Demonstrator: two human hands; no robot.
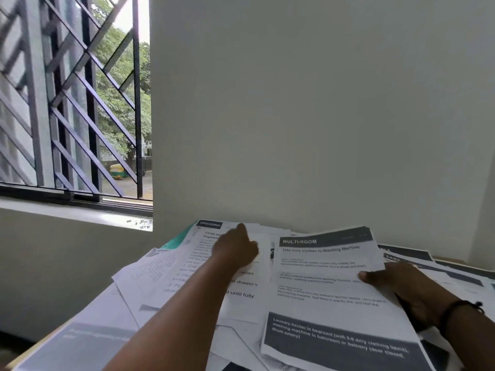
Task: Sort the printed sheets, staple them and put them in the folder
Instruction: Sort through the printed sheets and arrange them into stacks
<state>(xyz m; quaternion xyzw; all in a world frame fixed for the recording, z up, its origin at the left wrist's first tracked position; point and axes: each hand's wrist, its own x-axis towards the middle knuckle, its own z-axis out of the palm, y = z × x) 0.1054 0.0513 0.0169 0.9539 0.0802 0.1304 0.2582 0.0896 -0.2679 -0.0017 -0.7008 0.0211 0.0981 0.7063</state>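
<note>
The left hand (235, 247) hides the middle lines of the DRESSING sheet (214, 263). A teal folder (178, 241) shows only as a sliver at the pile's far left corner. The right hand's (399, 285) fingers lie hidden under the MULTI-ROOM sheet (329, 290), whose small print is blurred. The bottom edge cuts off the near sheets (80, 344).

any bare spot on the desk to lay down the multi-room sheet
Hardly any. Loose sheets overlap from the wall to the near edge, thickest around the left hand. The only bare desk showing is a sliver at the far right corner, beyond the right hand.
</note>
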